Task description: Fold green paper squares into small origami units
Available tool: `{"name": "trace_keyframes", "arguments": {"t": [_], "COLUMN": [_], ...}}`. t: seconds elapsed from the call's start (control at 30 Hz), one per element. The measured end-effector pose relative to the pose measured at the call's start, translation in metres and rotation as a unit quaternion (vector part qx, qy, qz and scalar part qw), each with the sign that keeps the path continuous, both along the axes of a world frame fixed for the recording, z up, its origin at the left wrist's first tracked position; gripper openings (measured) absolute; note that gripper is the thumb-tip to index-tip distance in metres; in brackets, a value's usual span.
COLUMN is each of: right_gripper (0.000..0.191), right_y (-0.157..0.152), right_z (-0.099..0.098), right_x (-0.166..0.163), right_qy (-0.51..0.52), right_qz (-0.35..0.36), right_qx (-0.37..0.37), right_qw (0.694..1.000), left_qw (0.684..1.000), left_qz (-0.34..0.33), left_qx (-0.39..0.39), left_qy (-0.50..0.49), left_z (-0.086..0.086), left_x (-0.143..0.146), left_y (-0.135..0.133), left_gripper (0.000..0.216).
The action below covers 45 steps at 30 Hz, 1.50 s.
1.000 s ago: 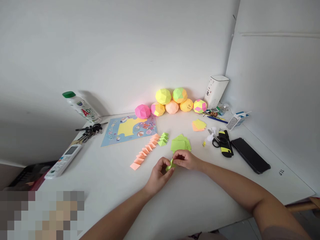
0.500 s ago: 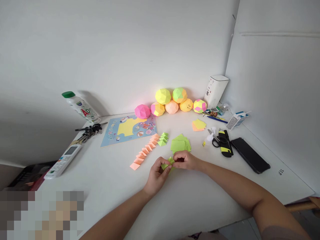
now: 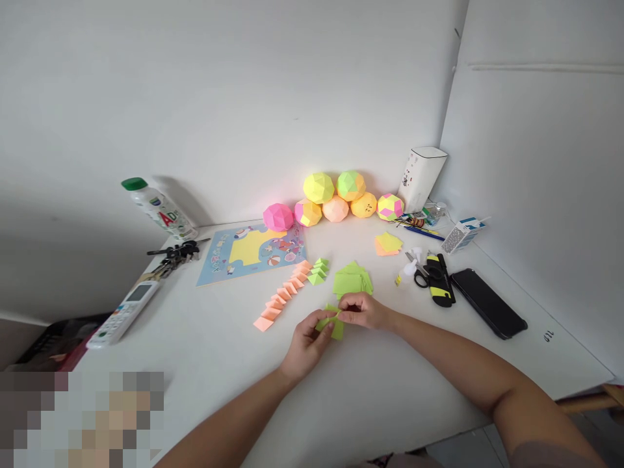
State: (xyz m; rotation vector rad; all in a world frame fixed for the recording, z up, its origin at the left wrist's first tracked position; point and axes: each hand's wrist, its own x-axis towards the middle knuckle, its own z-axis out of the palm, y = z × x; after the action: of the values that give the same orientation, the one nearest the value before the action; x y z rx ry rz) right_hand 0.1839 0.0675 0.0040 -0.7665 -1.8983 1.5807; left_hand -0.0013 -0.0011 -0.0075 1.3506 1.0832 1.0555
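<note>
Between both hands is a green sheet of paper (image 3: 337,329), partly folded. My left hand (image 3: 308,338) pinches its left side between thumb and fingers. On its right edge the fingertips of my right hand (image 3: 363,311) are closed; the fingers cover part of the fold. Just beyond the hands lies a loose stack of green paper sheets (image 3: 348,281). To the left a row of folded orange paper pieces (image 3: 283,296) runs slantwise, and beside its far end sits a short row of folded green paper pieces (image 3: 318,273).
Several faceted paper balls (image 3: 335,208) sit against the wall. A blue printed board (image 3: 219,260), a remote control (image 3: 124,315), keys (image 3: 175,257) and a bottle (image 3: 160,211) lie or stand left. Right are scissors (image 3: 422,276), a cutter (image 3: 440,292), a phone (image 3: 487,302) and yellow-orange paper (image 3: 389,244).
The green paper between my hands has shifted its shape, and more of its flat lower part shows below the fingers. Both hands stay in nearly the same place.
</note>
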Motion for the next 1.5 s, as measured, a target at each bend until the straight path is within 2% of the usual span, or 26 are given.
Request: {"name": "trace_keyframes", "arguments": {"t": [0.23, 0.87, 1.23, 1.5], "right_gripper": [0.034, 0.031, 0.032, 0.031], "right_y": [-0.0012, -0.0019, -0.0021, -0.0019], "right_z": [0.0003, 0.0000, -0.0010, -0.0002], "right_x": [-0.0007, -0.0001, -0.0012, -0.0010], "right_qy": [0.003, 0.000, -0.004, 0.003], "right_qz": [-0.006, -0.016, -0.032, -0.043], "right_qx": [-0.031, -0.025, -0.032, -0.058], "right_qw": [1.000, 1.000, 0.999, 0.997], "left_qw": [0.994, 0.992, 0.995, 0.995], "left_qz": [0.010, 0.037, 0.045, 0.053], "left_qx": [0.105, 0.119, 0.092, 0.065], "left_qy": [0.009, 0.021, 0.004, -0.048], "left_z": [-0.0006, -0.0011, -0.0053, 0.0021], "left_x": [0.0003, -0.0001, -0.0011, 0.0008], "left_y": [0.0029, 0.0035, 0.0027, 0.0033], "left_gripper": [0.029, 0.026, 0.027, 0.026]}}
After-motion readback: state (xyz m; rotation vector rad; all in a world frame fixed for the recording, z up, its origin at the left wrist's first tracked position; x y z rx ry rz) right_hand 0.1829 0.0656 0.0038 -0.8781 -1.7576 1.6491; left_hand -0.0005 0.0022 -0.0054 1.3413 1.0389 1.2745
